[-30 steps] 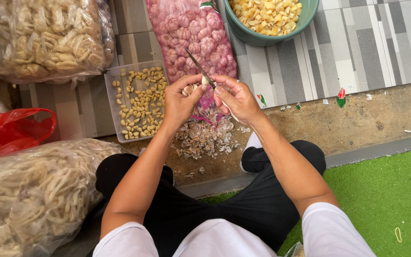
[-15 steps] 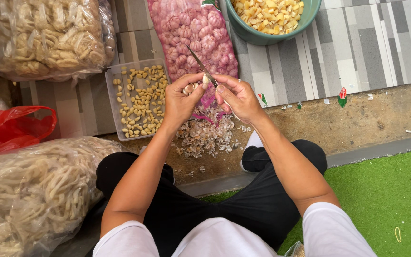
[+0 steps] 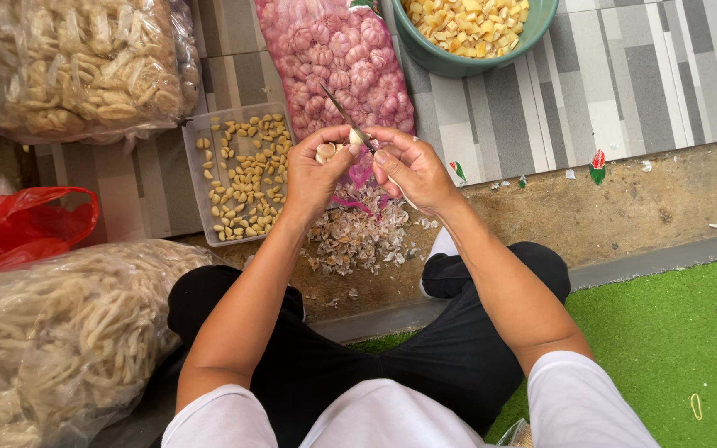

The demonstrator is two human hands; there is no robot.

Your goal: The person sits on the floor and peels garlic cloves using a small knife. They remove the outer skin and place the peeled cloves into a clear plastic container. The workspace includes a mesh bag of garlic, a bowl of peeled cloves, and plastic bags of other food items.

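A garlic clove (image 3: 326, 152) is pinched in the fingertips of the left hand (image 3: 315, 172), held up over the pile of papery skins (image 3: 360, 238). A small knife (image 3: 343, 112) is gripped in the right hand (image 3: 412, 170), fingers closed round the handle, thumb pressed close to the clove, blade pointing away toward the pink mesh bag of garlic bulbs (image 3: 335, 58). Peeled cloves are collected in the clear tray (image 3: 195, 137) just left of the hands. For a clean peel, it is judged that the blade should be kept shallow, only the skin caught and lifted against the thumb, the clove turned by the left fingertips. Scraps are best dropped straight down onto the pile.
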